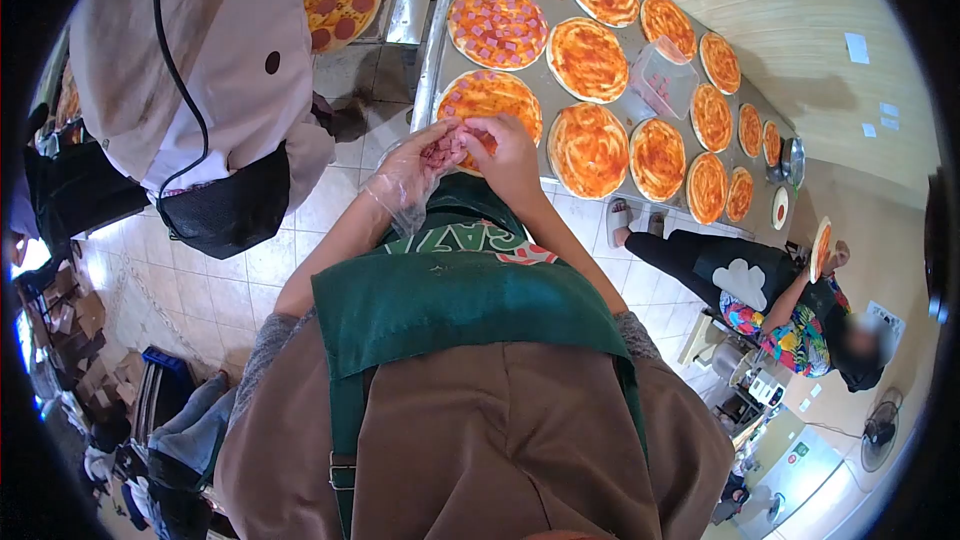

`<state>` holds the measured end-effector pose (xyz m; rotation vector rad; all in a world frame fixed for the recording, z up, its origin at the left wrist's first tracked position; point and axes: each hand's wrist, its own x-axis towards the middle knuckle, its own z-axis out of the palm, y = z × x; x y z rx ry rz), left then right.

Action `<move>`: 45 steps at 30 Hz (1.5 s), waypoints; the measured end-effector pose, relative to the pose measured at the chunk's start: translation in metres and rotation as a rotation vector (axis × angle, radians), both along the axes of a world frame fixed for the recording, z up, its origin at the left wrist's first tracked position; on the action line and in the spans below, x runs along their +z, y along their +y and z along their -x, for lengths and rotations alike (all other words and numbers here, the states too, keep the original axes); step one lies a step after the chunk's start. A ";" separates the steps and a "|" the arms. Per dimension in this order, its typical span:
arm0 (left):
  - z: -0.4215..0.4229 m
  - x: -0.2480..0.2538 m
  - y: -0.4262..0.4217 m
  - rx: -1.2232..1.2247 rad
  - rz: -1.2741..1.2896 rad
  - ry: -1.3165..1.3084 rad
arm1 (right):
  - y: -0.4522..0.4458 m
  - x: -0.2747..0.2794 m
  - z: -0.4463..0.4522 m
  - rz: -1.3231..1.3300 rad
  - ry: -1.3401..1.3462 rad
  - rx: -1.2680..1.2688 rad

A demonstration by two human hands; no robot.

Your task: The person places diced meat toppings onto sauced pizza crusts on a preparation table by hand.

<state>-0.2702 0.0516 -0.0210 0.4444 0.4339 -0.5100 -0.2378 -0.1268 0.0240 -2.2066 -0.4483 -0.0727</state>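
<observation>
My left hand [408,168], in a clear plastic glove, is cupped around a heap of pink diced ham [446,148]. Against that heap, the bare fingers of my right hand [508,158] are bent in a pinch at the ham. Both hands are over the near edge of a sauced pizza base [495,92], which has a few ham cubes at its left side. Beyond it lies a pizza base covered with ham cubes [497,26]. A clear plastic tub [664,80] with some ham inside stands tilted among the sauced bases to the right.
Several sauced bases, including one [588,150] close to my right hand, lie on the metal table [445,55]. A person in a light coat [230,60] stands close on my left. Another person [790,315] at the right holds a sauced base [820,248].
</observation>
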 end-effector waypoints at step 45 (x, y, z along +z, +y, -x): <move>-0.006 0.000 -0.025 -0.064 -0.009 0.034 | -0.037 -0.009 0.009 -0.120 0.307 -0.092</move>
